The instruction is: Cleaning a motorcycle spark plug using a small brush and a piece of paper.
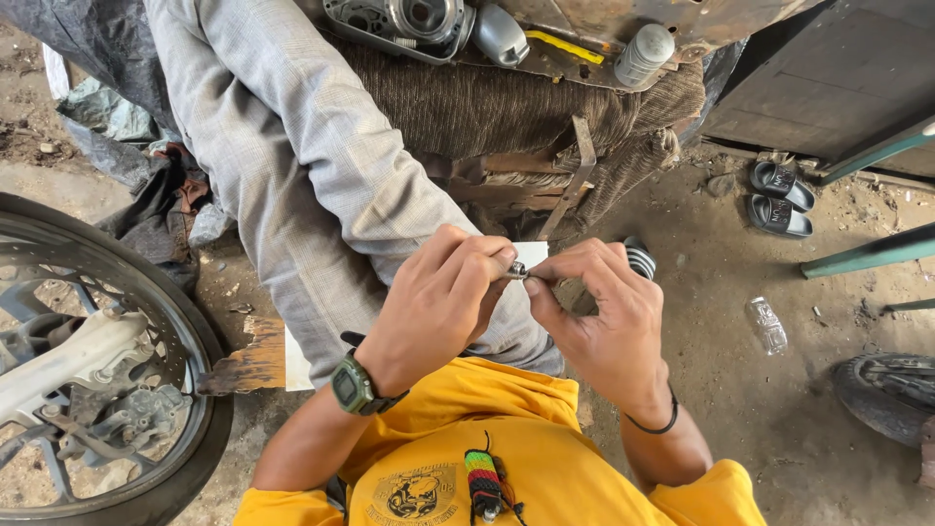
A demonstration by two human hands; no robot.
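I am looking straight down at my two hands, which meet over my grey trouser leg [292,166], and I take that leg as my landmark. My left hand [438,302] has its thumb and forefinger pressed together on a small metal part [517,270], and my right hand [596,317] pinches the same part from the other side, its remaining fingers curled in. The part sits between the fingertips just past the knee end of the leg. It is too small for me to say exactly what it is; it looks like a short shiny bolt or fitting. Holding it from both ends at this height keeps it close under my eyes and off the dirt, I judge.

Beyond the leg, at the top of the view, a brown cloth-covered bench [506,107] carries a grey engine casing [399,24] and a small grey bottle [644,54], near enough to reach. To the left of the leg stands a motorcycle wheel [97,370] with its brake disc, close beside me. To the right of the leg, well apart on the dirt floor [779,390], lie a pair of black sandals [779,200] and a clear plastic bottle [767,324].
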